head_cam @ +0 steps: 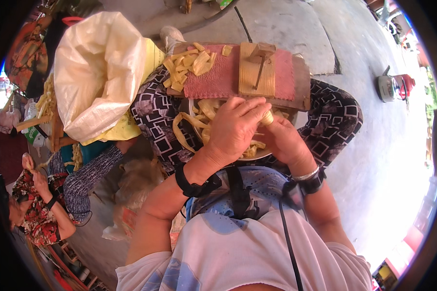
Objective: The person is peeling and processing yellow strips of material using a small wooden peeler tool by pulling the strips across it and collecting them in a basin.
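My left hand and my right hand meet in front of me around a small pale-yellow roll of strip material. The left fingers lie over its upper side, while the right thumb and fingers hold it from the right. My fingers hide part of the roll. Below them a basin sits in my lap, holding loose yellow strips. Just beyond my hands a wooden board rests across my legs. On its pink cloth stands a wooden block with a thin metal rod.
Cut yellow pieces are heaped on the board's left end. A large open white woven sack stands left. Farther left sits another person, hands raised around a small piece. A kettle-like metal vessel stands on the concrete floor at right.
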